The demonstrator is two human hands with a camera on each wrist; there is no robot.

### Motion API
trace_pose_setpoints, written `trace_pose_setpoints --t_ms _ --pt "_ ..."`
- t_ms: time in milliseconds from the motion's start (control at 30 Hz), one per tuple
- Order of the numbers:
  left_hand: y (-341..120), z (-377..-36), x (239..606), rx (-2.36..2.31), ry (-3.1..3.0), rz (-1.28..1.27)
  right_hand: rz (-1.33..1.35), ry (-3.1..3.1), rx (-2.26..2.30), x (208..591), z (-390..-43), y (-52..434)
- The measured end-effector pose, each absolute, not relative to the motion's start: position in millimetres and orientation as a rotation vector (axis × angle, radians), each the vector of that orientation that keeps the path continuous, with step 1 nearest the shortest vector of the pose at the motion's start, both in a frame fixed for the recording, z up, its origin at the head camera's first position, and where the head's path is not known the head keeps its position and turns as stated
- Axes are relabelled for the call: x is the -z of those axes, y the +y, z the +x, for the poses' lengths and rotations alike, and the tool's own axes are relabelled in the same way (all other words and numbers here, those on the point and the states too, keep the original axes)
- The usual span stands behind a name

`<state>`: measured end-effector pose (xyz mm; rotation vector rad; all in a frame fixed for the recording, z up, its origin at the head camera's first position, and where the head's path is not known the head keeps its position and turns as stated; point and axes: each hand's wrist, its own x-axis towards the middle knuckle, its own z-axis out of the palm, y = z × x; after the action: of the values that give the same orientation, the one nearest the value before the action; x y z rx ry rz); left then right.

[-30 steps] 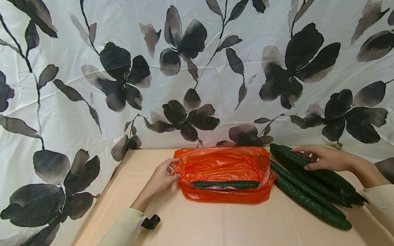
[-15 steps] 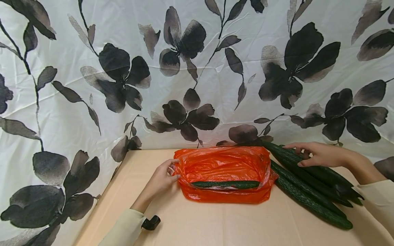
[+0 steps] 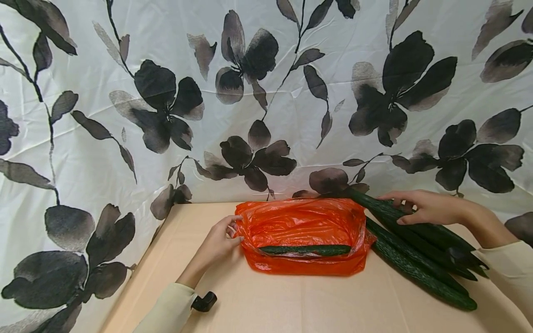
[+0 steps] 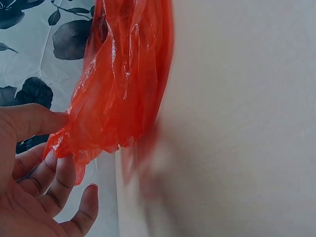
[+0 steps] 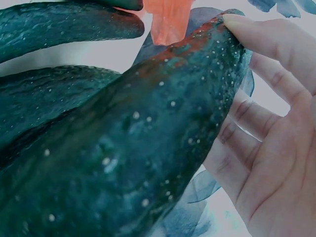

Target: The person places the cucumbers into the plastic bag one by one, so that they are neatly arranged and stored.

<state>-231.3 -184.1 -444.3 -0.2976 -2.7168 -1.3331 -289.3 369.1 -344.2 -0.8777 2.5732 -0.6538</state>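
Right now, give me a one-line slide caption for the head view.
Left hand holds the orange bag open while the right hand grips a cucumber beside it.

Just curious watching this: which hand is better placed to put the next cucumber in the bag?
The right hand, probably. It already grips the top cucumber of the pile beside the bag, its tip raised toward the opening. The left hand is busy pinching the bag's far rim, away from the pile.
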Motion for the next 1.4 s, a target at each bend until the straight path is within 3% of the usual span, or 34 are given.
trace_pose_setpoints --t_ms 1400 --pt "-182 -229 442 1.316 -2.717 -0.301 -1.121 2.615 0.546 327 -285 300"
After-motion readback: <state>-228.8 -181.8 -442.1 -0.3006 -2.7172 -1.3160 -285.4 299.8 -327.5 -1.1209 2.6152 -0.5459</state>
